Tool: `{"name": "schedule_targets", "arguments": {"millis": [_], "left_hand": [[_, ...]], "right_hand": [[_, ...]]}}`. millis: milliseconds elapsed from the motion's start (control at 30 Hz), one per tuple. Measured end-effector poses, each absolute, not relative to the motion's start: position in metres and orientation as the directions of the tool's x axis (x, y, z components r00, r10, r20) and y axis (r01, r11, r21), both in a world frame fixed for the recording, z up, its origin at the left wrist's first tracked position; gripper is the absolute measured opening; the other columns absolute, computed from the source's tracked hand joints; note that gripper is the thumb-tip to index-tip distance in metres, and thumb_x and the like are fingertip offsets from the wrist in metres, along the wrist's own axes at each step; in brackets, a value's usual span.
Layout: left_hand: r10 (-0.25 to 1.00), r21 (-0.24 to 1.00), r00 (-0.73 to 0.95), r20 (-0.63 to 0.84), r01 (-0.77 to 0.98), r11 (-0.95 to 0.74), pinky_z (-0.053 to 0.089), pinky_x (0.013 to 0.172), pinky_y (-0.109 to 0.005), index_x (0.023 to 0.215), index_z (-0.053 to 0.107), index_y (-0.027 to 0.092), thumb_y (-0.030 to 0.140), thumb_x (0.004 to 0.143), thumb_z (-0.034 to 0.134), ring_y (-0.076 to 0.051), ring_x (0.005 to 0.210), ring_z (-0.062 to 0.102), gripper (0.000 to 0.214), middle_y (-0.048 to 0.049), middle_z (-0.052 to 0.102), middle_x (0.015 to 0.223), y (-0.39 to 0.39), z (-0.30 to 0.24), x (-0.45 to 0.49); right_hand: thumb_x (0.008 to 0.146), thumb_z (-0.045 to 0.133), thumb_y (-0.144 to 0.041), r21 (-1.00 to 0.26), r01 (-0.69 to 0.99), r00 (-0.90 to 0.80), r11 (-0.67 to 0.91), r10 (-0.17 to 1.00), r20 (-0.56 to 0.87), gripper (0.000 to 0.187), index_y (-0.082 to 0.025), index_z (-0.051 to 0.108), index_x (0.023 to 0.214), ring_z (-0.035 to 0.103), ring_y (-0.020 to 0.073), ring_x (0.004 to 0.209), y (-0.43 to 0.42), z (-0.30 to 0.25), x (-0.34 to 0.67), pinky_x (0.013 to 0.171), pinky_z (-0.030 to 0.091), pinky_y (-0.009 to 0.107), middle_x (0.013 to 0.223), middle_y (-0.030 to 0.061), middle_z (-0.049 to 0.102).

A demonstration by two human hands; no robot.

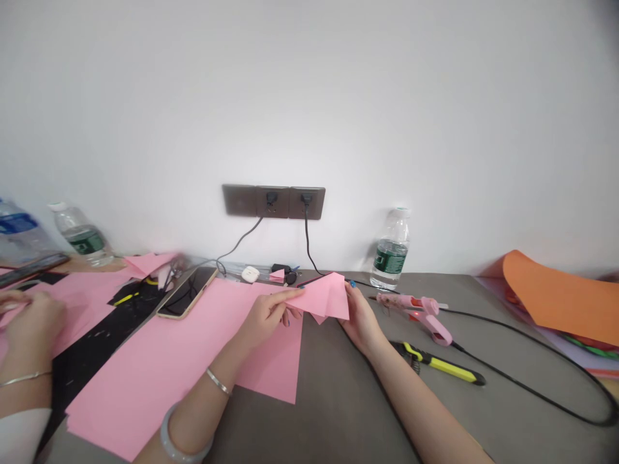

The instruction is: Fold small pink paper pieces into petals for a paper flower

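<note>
A folded piece of pink paper [325, 295] is held up just above the grey table [348, 399] between both of my hands. My left hand [267, 316] pinches its left edge with thumb and forefinger closed on it. My right hand [358, 317] grips its right side, fingers curled behind the paper. Under my left forearm lies a large flat pink sheet [174, 361]. A bracelet and a thin bangle sit on my left wrist.
A pink glue gun [420, 309] with a black cable and a yellow-black utility knife [442, 365] lie right of my hands. A phone [187, 293] rests on the pink sheet. Water bottles [391, 250] stand by the wall. Orange paper [561, 296] lies far right. Another person's hand [29, 322] is at the left.
</note>
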State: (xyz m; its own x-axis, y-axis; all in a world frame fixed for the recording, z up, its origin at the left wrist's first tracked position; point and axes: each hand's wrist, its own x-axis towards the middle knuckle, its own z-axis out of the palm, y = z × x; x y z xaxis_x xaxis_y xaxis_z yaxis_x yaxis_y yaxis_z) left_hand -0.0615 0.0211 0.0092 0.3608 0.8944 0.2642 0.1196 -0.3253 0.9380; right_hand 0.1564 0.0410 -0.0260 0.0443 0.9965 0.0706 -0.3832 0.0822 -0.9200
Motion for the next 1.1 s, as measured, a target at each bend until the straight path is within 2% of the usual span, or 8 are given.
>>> {"name": "schedule_targets", "arguments": {"millis": [167,333,500,600,733,833,1000,1100], "left_hand": [[0.878,0.870,0.355,0.322,0.256,-0.422,0.050,0.065,-0.025,0.124,0.065,0.019,0.013,0.086,0.040,-0.013,0.065,0.061,0.046,-0.0057,0.072,0.084,0.020,0.009,-0.063],[0.834,0.768,0.468,0.293,0.404,-0.497,0.049,0.069,-0.026,0.127,0.063,0.026,0.013,0.083,0.051,-0.015,0.072,0.061,0.047,-0.0061,0.074,0.100,0.014,0.015,-0.061],[0.855,0.876,0.451,0.255,0.268,-0.402,0.052,0.078,-0.030,0.134,0.056,0.026,0.029,0.086,0.059,-0.020,0.090,0.065,0.048,-0.0078,0.072,0.108,0.013,0.016,-0.058],[0.915,0.953,0.370,0.161,0.181,-0.241,0.053,0.078,-0.030,0.139,0.050,0.020,0.029,0.083,0.064,-0.020,0.087,0.067,0.058,-0.0077,0.073,0.095,0.016,0.013,-0.057],[0.934,0.985,0.358,-0.009,0.163,-0.053,0.054,0.064,-0.029,0.115,0.066,0.010,0.034,0.081,0.066,-0.017,0.065,0.067,0.041,-0.0086,0.072,0.077,0.019,0.008,-0.055],[0.928,0.995,0.371,-0.033,0.105,-0.007,0.053,0.057,-0.026,0.105,0.070,0.009,0.040,0.083,0.064,-0.017,0.059,0.068,0.038,-0.0078,0.071,0.071,0.021,0.006,-0.056],[0.945,0.999,0.325,-0.038,0.008,0.037,0.053,0.056,-0.023,0.108,0.069,0.012,0.045,0.082,0.064,-0.016,0.062,0.070,0.042,-0.0091,0.073,0.084,0.026,0.004,-0.055],[0.947,0.998,0.317,-0.046,-0.021,0.055,0.055,0.059,-0.023,0.113,0.066,0.012,0.048,0.081,0.065,-0.016,0.064,0.071,0.049,-0.0112,0.073,0.091,0.026,0.003,-0.053]], "right_hand": [[0.074,0.072,-0.052,-0.927,-0.371,-0.078,0.058,0.993,0.094,0.049,-0.022,0.061,0.110,0.069,0.0273,0.089,0.033,-0.018,0.151,0.070,0.056,0.035,0.104,0.0084,0.073],[0.065,0.082,-0.037,-0.913,-0.402,-0.009,0.070,0.997,0.081,0.050,-0.021,0.061,0.106,0.069,0.0263,0.087,0.032,-0.014,0.147,0.070,0.056,0.035,0.103,0.0073,0.073],[0.061,0.084,-0.040,-0.919,-0.391,0.046,0.049,0.998,0.033,0.042,-0.019,0.066,0.092,0.069,0.0250,0.073,0.033,-0.018,0.147,0.067,0.056,0.037,0.085,0.0067,0.076],[0.061,0.084,-0.042,-0.924,-0.380,0.050,0.037,0.999,0.020,0.040,-0.018,0.068,0.089,0.068,0.0240,0.067,0.032,-0.020,0.146,0.064,0.055,0.036,0.080,0.0068,0.076],[0.064,0.083,-0.042,-0.932,-0.357,0.083,0.062,0.996,0.034,0.041,-0.017,0.069,0.094,0.067,0.0236,0.072,0.031,-0.022,0.146,0.066,0.053,0.033,0.084,0.0062,0.075],[0.067,0.081,-0.044,-0.918,-0.384,0.100,0.098,0.993,0.064,0.040,-0.019,0.069,0.097,0.066,0.0218,0.077,0.032,-0.020,0.147,0.067,0.052,0.030,0.090,0.0043,0.075],[0.071,0.074,-0.054,-0.856,-0.516,-0.027,0.033,0.998,0.055,0.040,-0.021,0.068,0.095,0.063,0.0188,0.072,0.033,-0.015,0.148,0.060,0.050,0.028,0.086,0.0032,0.071],[0.064,0.082,-0.049,-0.867,-0.499,-0.108,-0.003,0.992,0.059,0.044,-0.020,0.067,0.093,0.061,0.0174,0.067,0.032,-0.015,0.144,0.059,0.049,0.027,0.080,0.0036,0.070]]}}
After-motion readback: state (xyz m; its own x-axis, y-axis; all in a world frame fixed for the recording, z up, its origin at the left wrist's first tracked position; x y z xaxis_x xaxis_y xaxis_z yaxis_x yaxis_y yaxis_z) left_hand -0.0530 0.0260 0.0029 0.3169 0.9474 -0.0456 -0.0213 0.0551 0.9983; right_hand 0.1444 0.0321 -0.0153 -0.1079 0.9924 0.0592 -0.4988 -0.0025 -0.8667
